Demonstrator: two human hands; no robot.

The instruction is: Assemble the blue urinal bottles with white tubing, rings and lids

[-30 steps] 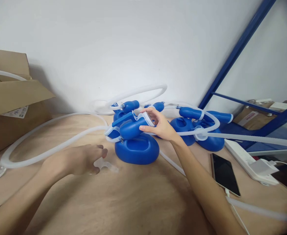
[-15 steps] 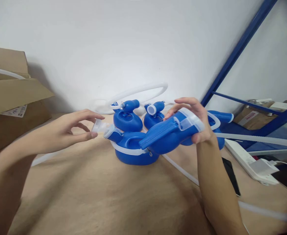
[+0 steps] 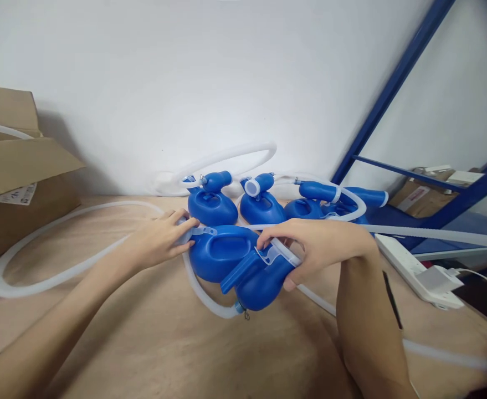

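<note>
My left hand (image 3: pixel 160 239) is closed around the translucent cap (image 3: pixel 182 237) at the neck of a blue urinal bottle (image 3: pixel 210 265) with a loop handle. In my right hand (image 3: pixel 316 247) is the translucent-rimmed open end of a blue urinal funnel (image 3: pixel 262 285); thumb and fingers grip that rim. The funnel has a flat grip and overlaps the bottle's right side. From its lower end, a white hose (image 3: pixel 210 306) curves up to the bottle's left side. My left hand partly covers the cap and bottle neck.
Several similar blue bottles (image 3: pixel 214 209) with hoses stand behind, near the wall. An open cardboard box (image 3: pixel 22 210) is at left, beside a looping white hose (image 3: pixel 60 272). A power strip (image 3: pixel 413 271), plugged-in charger (image 3: pixel 439 280) and blue shelf frame (image 3: pixel 393 94) are at right.
My right hand has brought the funnel down and left, turning it beside the bottle. My left hand has moved right onto the bottle's neck, and the bottle sits lower and tilted.
</note>
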